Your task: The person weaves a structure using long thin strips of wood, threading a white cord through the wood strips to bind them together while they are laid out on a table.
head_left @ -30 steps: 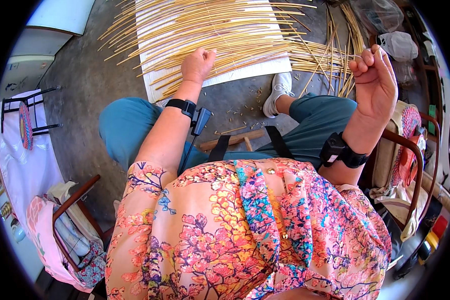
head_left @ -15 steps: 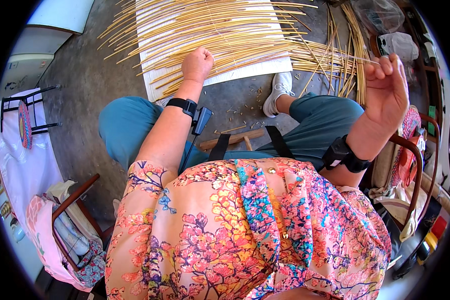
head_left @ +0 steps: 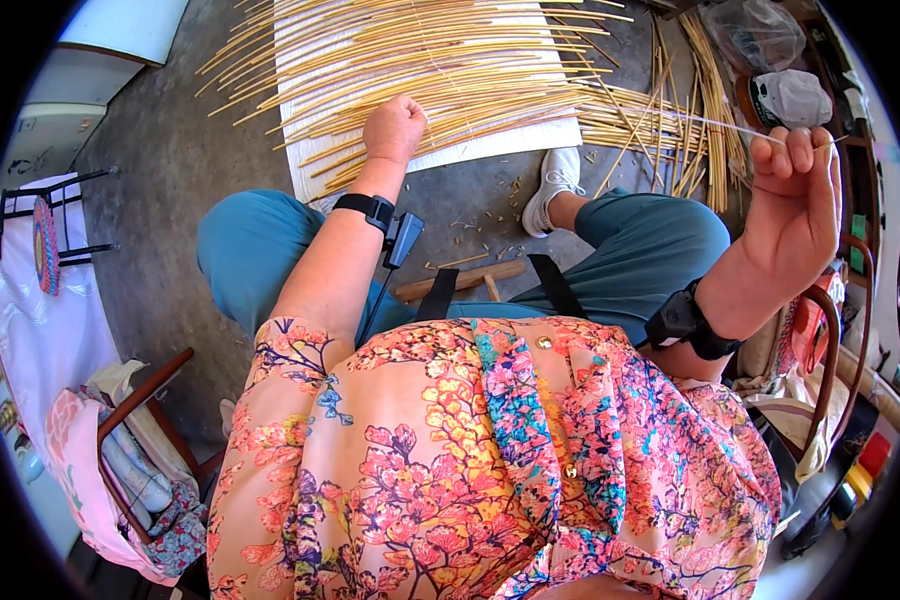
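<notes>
Yellow reed stems lie in rows across a white mat, joined by a pale line of cord down their middle. My left hand is closed in a fist on the nearest stems; whatever is inside it is hidden. My right hand, raised at the right, pinches a pale thin cord that stretches leftward to the stems, with a thin needle-like tip poking out beyond my fingers.
Loose stems lie right of the mat near plastic bags. My shoe and small wooden pieces are below. A black stool stands left; chairs with cloths flank me.
My right hand has moved right and slightly down, away from the mat, and more of the taut cord shows. My left hand has stayed in the same place.
</notes>
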Available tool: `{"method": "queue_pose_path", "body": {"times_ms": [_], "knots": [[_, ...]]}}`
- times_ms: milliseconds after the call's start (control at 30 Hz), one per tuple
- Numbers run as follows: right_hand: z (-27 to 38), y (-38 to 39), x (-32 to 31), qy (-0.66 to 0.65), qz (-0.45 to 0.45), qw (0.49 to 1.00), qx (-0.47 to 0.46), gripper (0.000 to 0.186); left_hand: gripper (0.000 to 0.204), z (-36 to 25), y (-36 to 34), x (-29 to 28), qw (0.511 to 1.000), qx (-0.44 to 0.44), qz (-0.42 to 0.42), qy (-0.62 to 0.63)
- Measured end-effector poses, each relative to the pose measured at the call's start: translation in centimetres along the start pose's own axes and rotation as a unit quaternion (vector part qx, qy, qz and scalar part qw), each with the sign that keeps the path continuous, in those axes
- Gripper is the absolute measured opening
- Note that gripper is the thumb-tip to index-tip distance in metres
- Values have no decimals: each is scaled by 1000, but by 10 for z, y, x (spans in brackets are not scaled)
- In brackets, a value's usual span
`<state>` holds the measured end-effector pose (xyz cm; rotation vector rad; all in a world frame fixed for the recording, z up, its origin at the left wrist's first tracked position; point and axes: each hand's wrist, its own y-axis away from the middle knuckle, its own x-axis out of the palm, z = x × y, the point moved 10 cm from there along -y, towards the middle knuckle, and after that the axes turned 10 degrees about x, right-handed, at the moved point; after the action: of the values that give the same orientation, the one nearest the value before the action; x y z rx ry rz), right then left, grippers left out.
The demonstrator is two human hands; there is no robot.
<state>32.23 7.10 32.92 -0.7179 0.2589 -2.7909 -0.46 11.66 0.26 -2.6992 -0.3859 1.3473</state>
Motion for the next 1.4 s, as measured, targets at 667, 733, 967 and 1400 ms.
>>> {"method": "queue_pose_path", "body": {"times_ms": [667, 733, 967, 1400], "knots": [[-55, -119, -155, -79, -219, 971, -62, 16, 12, -3, 5, 4, 999, 4, 18, 42], [-72, -131, -170, -98, -246, 964, -37, 18, 10, 0, 7, 2, 999, -3, 13, 45], [-112, -195, -239, -145, -214, 966, 12, 19, 15, 7, 8, -2, 998, 25, 25, 47], [-84, -197, -154, -309, -78, 947, -37, 15, 12, 3, 17, -14, 999, 13, 15, 48]]}}
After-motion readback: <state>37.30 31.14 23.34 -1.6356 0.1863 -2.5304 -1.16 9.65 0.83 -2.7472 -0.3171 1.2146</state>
